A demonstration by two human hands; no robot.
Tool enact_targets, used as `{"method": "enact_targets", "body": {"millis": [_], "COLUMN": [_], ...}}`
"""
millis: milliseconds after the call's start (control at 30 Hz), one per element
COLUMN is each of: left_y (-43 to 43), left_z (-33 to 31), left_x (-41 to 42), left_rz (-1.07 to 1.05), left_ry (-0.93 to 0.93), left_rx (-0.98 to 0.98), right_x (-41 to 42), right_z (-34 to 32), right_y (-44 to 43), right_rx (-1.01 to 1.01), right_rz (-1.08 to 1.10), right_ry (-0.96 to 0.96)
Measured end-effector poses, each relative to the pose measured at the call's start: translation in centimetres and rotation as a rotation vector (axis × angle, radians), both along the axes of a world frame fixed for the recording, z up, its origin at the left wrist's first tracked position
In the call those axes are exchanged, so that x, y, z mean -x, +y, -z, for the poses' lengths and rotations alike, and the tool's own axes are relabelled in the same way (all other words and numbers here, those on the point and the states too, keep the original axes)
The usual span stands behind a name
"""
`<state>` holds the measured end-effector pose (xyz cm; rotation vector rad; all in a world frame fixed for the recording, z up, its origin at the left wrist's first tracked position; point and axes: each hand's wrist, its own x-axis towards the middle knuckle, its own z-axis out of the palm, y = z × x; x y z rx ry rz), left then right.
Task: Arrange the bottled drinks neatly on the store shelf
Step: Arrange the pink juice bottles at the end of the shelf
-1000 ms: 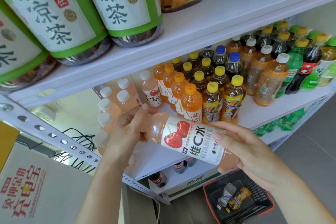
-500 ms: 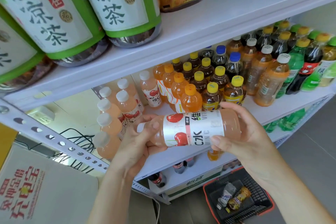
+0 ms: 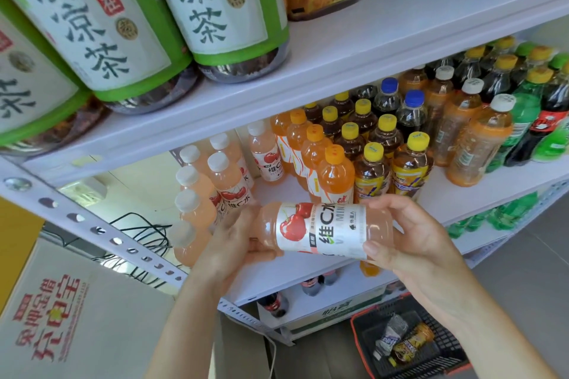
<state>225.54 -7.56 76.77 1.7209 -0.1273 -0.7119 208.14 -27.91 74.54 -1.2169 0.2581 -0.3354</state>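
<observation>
A pink cherry vitamin drink bottle lies sideways in front of the middle shelf, cap end to the left. My left hand grips its neck end and hides the cap. My right hand holds its base, thumb below and fingers over the top. Behind it, several matching pink bottles with white caps stand at the shelf's left end. Beside them stand orange-capped bottles and yellow-capped tea bottles.
Large green-labelled tea jugs sit on the upper shelf. Green and dark soda bottles fill the right of the middle shelf. A red-rimmed black basket with two bottles stands on the floor at lower right. A cardboard box is at lower left.
The bottle has turned from tilted to nearly level and moved up and left toward the pink row. Both hands stayed on it, with the left now over the cap end.
</observation>
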Motion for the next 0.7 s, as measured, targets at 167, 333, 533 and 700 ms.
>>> {"method": "enact_targets", "body": {"millis": [167, 333, 533, 700], "left_y": [0.7, 0.5, -2.8, -6.8], "left_z": [0.2, -0.8, -0.3, 1.0], "left_x": [-0.6, -1.9, -5.0, -9.6], "left_rz": [-0.075, -0.034, 0.069, 0.156], "left_ry": [-0.26, -0.711, -1.018, -0.983], "left_rx": [-0.014, -0.311, -0.613, -0.692], "right_x": [-1.4, -3.7, -6.1, -8.3], "right_z": [0.5, 0.3, -1.3, -1.1], "right_y": [0.1, 0.1, -1.0, -1.3], "right_rx": [0.053, 0.56, 1.018, 1.203], "right_rz": [-0.007, -0.078, 0.221, 0.219], "right_ry": [0.076, 0.294, 0.193, 0.249]}}
